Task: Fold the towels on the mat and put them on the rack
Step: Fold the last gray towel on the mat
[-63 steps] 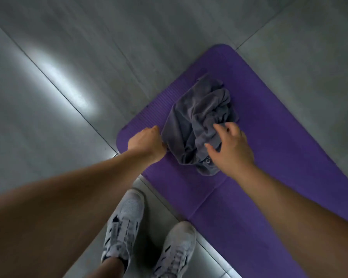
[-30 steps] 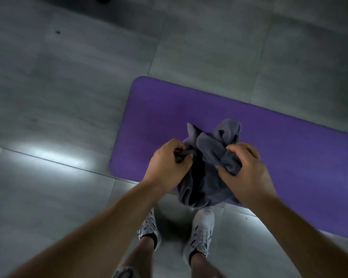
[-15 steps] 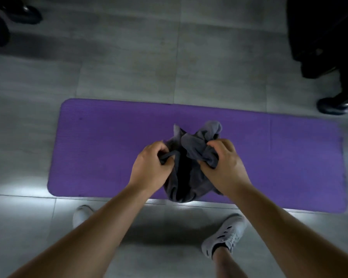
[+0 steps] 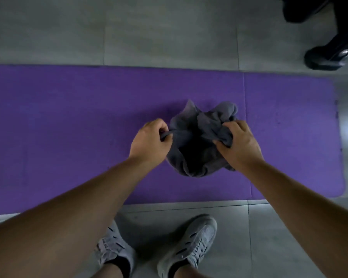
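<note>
- Grey tiled floor (image 4: 169,33), crossed by thin grout lines.
- Pale grey sneakers with dark socks at the floor's near edge: left sneaker (image 4: 114,251), right sneaker (image 4: 191,241).
- Glossy black shoe (image 4: 325,57) at the far right corner, below an unclear dark shape (image 4: 301,9).

2.1 s ago the crumpled grey cloth towel (image 4: 197,153) lay on the purple foam mat (image 4: 68,127), the left hand (image 4: 149,143) fisted at its edge and the right hand (image 4: 239,145) reaching onto it. Now both grip bunched cloth and hold it between them. Since 0.5 s ago the 2 hands have drawn wider apart, opening the towel. The view has swung so the mat runs straight across, and a black shoe (image 4: 327,57) has come in at upper right.
</note>
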Demonstrator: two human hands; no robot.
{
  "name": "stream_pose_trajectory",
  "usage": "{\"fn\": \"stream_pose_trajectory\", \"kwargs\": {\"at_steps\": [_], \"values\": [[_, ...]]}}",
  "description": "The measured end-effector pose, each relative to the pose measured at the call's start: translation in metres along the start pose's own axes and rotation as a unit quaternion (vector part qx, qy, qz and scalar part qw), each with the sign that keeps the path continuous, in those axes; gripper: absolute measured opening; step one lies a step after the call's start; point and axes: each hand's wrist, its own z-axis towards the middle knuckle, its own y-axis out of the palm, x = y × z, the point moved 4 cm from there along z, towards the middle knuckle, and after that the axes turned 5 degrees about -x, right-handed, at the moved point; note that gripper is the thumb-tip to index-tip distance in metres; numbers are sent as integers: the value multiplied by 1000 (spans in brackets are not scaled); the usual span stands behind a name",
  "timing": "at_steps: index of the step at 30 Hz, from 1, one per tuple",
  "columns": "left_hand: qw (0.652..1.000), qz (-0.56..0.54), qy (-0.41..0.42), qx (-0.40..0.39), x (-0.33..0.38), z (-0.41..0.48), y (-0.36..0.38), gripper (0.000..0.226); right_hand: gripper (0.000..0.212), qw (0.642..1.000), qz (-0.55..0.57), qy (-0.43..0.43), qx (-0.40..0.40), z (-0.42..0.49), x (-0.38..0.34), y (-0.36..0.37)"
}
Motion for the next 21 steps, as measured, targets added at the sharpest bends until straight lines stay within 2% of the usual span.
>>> {"fn": "stream_pose_trajectory", "kwargs": {"at_steps": [3, 5, 7, 8, 11, 14, 16, 19, 21], "values": [[999, 25, -29, -19, -55, 13, 45, 15, 55, 996, 31, 74, -37, 13, 54, 60], [998, 32, -47, -35, -85, 16, 63, 13, 65, 992, 7, 110, -54, 18, 78, 88], [996, 34, -56, -53, -108, 16, 74, 12, 54, 990, -27, 132, -39, 18, 83, 98], [996, 33, -60, -61, -119, 15, 76, 13, 45, 993, -37, 115, -5, 19, 78, 99], [992, 4, -94, -86, -151, 13, 82, 17, 38, 994, -67, -36, 78, 30, 39, 101], [976, -43, -183, -110, -175, 10, 84, 48, 31, 979, -105, -153, 85, 65, 1, 116], [960, -48, -228, -153, -185, 9, 85, 57, 26, 973, -122, -178, 82, 102, -14, 125], [944, -53, -232, -229, -195, 10, 76, 41, 25, 993, -67, -98, -8, 154, -26, 143], [933, -117, -225, -254, -202, 11, 68, 33, 45, 997, -56, 10, -46, 182, -21, 151]]}}
